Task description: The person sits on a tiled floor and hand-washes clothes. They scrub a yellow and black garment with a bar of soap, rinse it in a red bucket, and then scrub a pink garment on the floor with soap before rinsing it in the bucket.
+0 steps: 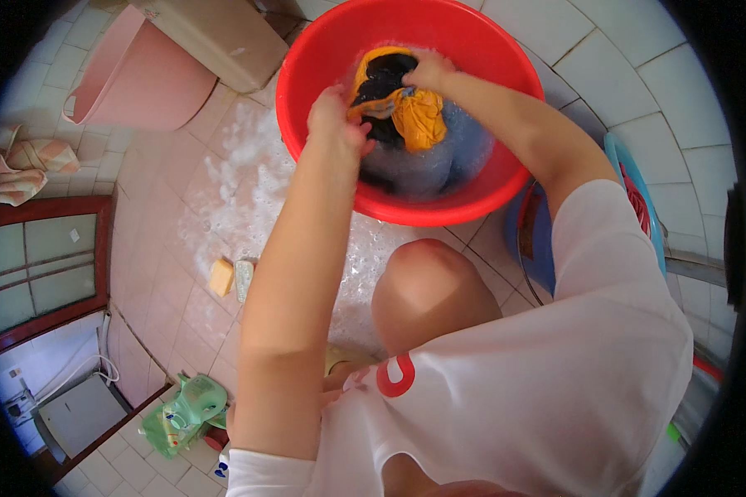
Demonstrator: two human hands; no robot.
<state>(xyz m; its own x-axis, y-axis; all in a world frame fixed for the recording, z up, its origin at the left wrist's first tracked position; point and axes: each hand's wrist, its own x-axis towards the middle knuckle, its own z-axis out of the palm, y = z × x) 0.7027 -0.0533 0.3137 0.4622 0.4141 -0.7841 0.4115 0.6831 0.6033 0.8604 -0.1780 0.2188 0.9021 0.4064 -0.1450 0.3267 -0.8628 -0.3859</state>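
A red plastic basin (323, 50) stands on the tiled floor with soapy water in it. Inside lies a wet yellow and black garment (419, 116). My left hand (338, 120) grips the garment's dark part at the basin's left side. My right hand (427, 73) clutches its yellow part near the far side. Both hands hold the cloth bunched just above the water. My bare knee (427, 282) is right in front of the basin.
Soap foam (240, 182) spreads over the wet floor left of the basin. A yellow soap bar (220, 277) and a pale one lie nearby. A pink tub (137, 79) leans at upper left. A blue basin (638, 190) with red cloth sits right. A green toy (186, 412) lies below.
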